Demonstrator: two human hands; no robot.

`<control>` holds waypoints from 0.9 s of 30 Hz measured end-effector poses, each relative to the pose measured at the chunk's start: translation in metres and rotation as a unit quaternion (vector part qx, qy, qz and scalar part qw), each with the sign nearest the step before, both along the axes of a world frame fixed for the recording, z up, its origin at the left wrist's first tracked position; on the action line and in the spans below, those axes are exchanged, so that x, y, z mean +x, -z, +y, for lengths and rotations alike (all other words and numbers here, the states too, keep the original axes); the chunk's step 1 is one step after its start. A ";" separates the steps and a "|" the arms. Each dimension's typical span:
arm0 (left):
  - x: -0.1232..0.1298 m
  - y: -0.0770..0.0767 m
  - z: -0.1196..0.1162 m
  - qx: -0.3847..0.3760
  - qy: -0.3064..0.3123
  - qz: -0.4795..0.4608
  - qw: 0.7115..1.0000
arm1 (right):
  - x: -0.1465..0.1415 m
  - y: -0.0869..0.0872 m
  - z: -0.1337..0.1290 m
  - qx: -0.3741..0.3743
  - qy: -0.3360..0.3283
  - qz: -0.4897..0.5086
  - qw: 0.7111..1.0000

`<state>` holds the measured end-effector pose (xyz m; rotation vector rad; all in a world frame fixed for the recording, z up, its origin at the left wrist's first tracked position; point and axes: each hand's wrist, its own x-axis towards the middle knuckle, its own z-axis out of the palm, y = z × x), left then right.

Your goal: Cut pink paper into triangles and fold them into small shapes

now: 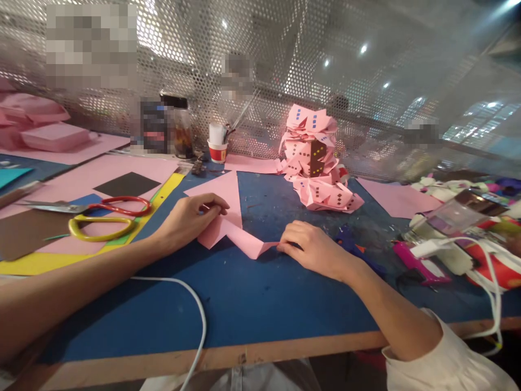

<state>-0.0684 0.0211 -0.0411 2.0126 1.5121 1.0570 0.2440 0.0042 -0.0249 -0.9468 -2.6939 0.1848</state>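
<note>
A folded pink paper strip [246, 241] zigzags across the blue table between my hands. My right hand [307, 247] pinches its thin right end. My left hand [193, 217] is closed over the strip's left part, with thumb and fingertips on the paper. Under and behind that hand lies a flat pink sheet [231, 198]. Beyond my hands stands a tower of folded pink paper [311, 157] with small blue, dark and yellow squares on it.
Red-handled scissors [122, 205] and yellow-handled ones [101, 228] lie on paper sheets at left. A paper cup [217, 152] and a bottle [182, 130] stand behind. At right are a blue glue gun [358, 252], a magenta object [421, 264] and a white cable [492, 282].
</note>
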 end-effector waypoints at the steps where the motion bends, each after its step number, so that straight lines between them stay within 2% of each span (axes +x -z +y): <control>1: 0.000 0.000 0.000 0.002 -0.001 -0.001 1.000 | 0.001 0.000 0.000 -0.003 0.003 0.002 1.000; 15: 0.001 0.001 -0.001 -0.002 0.002 -0.012 1.000 | 0.001 -0.001 -0.001 -0.006 0.027 0.024 0.999; 21: 0.001 -0.002 -0.003 0.015 -0.006 0.004 1.000 | 0.001 -0.001 -0.001 0.056 0.052 0.026 0.997; 24: 0.003 -0.003 -0.004 0.016 -0.002 0.004 1.000 | -0.003 -0.003 -0.004 0.095 0.067 0.053 0.992; 27: 0.004 -0.003 -0.005 0.003 0.006 -0.004 1.000 | -0.010 -0.006 -0.011 0.097 0.055 0.091 0.990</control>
